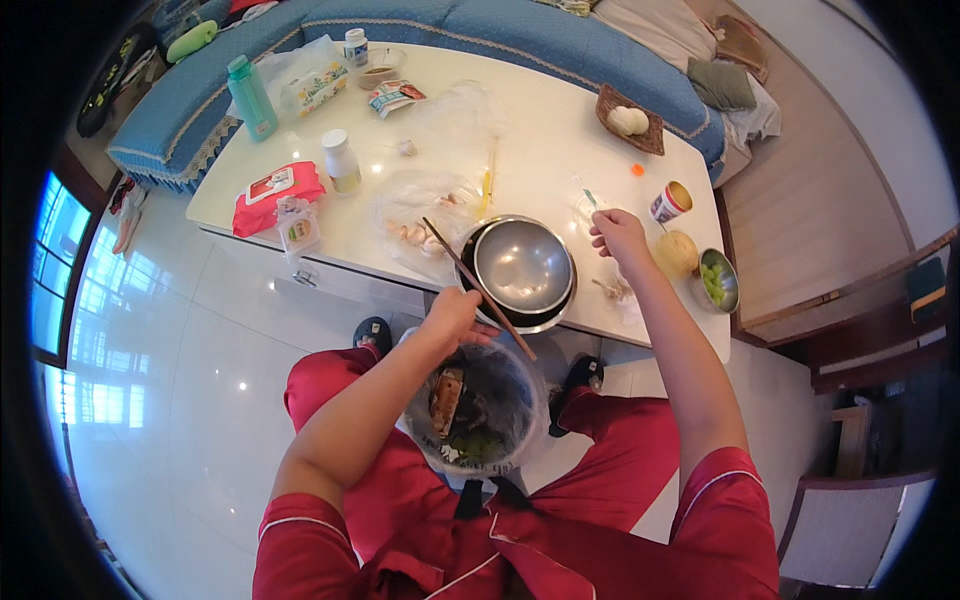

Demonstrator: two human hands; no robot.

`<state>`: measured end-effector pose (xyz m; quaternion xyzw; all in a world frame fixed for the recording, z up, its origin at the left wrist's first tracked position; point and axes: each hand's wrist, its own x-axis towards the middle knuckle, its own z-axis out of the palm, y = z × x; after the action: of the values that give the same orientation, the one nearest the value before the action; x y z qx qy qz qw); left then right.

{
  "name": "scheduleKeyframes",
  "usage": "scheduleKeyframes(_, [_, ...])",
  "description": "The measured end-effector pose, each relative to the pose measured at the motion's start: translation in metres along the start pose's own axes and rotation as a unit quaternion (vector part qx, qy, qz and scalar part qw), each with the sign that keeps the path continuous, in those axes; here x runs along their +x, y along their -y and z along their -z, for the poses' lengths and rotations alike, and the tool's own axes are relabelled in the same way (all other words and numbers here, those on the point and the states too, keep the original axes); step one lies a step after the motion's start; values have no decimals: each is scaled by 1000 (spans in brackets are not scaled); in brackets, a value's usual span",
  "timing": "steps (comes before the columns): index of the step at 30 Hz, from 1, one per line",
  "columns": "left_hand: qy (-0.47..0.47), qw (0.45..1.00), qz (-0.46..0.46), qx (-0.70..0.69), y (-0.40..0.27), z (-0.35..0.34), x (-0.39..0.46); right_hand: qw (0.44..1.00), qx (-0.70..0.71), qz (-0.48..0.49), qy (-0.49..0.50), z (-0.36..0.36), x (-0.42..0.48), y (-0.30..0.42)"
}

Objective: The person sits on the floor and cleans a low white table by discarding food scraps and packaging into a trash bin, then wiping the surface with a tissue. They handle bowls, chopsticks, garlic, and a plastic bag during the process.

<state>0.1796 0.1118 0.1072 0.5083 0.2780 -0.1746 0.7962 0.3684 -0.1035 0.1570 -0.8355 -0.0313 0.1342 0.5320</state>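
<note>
My left hand [451, 321] is at the near left rim of a dark pot [469, 251], its fingertips pinching a brown wooden chopstick [501, 315] that slants across the rim. A steel bowl [523, 264] sits inside the pot. Over the table's right half, my right hand [621, 237] has its fingertips closed on a thin teal-and-clear strip [589, 198], too small to identify. Below the strip lies something clear, perhaps plastic. Left of the pot, peeled garlic cloves [414, 234] rest on a clear plastic bag [382, 251]. Dry root-like scraps [615, 288] lie under my right wrist.
A lined bin [536, 420] stands between my knees, holding cardboard and green scraps. Rightward are a steel bowl of green pieces [712, 285], a round yellowish fruit or vegetable [677, 253], a can [670, 202] and a basket [651, 142]. Red wipes [255, 210] and bottles [341, 161] stand left.
</note>
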Motion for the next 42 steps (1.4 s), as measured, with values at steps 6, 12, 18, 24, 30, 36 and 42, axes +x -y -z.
scheduleKeyframes(6, [8, 1000, 6, -15, -1, 0, 0, 981, -177, 51, 54, -83, 87, 36])
scheduleKeyframes(12, [16, 1000, 22, -12, -3, 3, -2, 931, -359, 9, 72, -157, 134, 55])
scheduleKeyframes(18, [8, 999, 33, -1, -4, 3, 0, 935, -352, 24, 47, -160, 165, 28])
scheduleKeyframes(24, [3, 1000, 18, -15, 5, 4, 9, 930, -361, -8, 73, -119, 156, 32])
scheduleKeyframes(30, [-6, 1000, 10, 2, 8, 2, 15, 950, -312, 19, 23, -66, 156, 25])
scheduleKeyframes(36, [16, 1000, -5, -17, 4, -2, 15, 991, -109, 81, 7, -19, 103, 15])
scheduleKeyframes(42, [27, 999, -24, -7, -13, -12, -7, 996, 70, 30, -41, 32, -63, -17])
